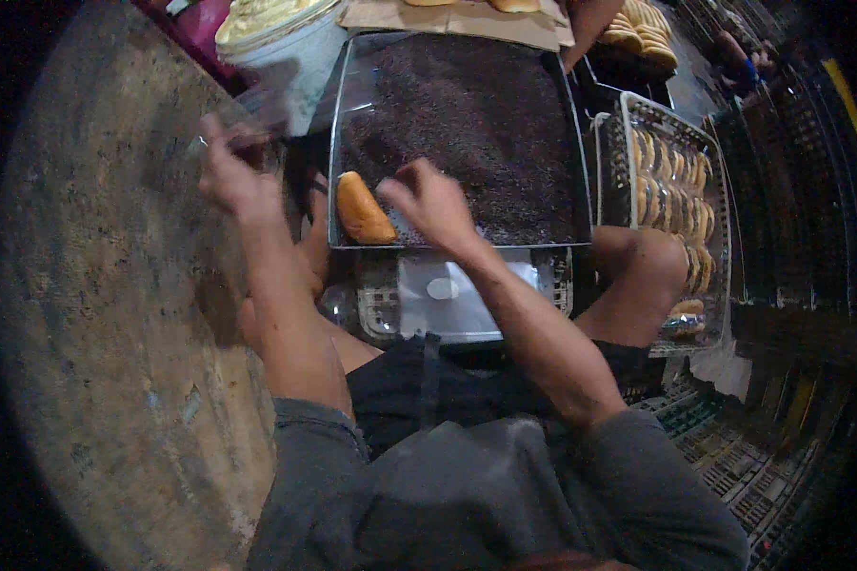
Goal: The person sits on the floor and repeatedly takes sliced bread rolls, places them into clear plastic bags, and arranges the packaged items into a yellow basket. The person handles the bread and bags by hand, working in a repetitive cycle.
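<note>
A shallow metal tray (460,246) in front of me holds a dark layer of what look like chocolate sprinkles (471,128). One golden bread bun (364,210) rests in its near left corner. Just right of the bun, my right hand (434,203) is over the sprinkles with thumb and bent fingers apart, and nothing shows in it. My left hand (237,175) is raised beyond the tray's left side, near a tub (296,78) of pale yellow cream (264,21). Motion blur hides whether a faint greyish shape by its fingers is held.
Buns lie on cardboard (457,21) behind the tray. A plastic crate (721,214) of wrapped filled buns (675,193) stands at right, with stacked buns (635,32) beyond. Another person's arm (587,25) reaches in near the cardboard. A crate (378,307) sits under the tray.
</note>
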A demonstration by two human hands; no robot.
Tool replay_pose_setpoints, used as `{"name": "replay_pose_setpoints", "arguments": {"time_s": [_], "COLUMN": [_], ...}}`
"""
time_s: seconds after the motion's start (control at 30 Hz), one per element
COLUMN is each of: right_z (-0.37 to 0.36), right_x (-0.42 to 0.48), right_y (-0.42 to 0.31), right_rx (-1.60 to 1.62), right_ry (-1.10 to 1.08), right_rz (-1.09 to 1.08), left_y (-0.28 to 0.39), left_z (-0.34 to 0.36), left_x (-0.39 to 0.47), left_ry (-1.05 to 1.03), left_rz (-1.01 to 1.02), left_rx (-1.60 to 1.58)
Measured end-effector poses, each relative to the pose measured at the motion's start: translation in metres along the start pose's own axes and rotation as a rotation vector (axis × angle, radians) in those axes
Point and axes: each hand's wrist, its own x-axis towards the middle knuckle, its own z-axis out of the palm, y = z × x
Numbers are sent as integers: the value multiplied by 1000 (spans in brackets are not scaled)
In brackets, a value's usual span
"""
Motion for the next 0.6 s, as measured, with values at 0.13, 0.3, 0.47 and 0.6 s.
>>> {"name": "replay_pose_setpoints", "arguments": {"time_s": [0.13, 0.3, 0.47, 0.6], "right_z": [61, -29, -87, -71], "right_x": [-5, 47, 59, 47], "right_y": [18, 69, 65, 147], "right_rx": [-497, -117, -247, -791], "right_ry": [-72, 126, 500, 337], "right_rz": [-18, 189, -83, 72], "left_y": [-25, -64, -84, -97], "left_z": [-53, -31, -29, -6], "left_x": [45, -10, -5, -22], "left_ry": [-53, -93, -207, -229], "left_rz": [-406, -237, -122, -210], "left_rx": [-331, -10, 49, 41]}}
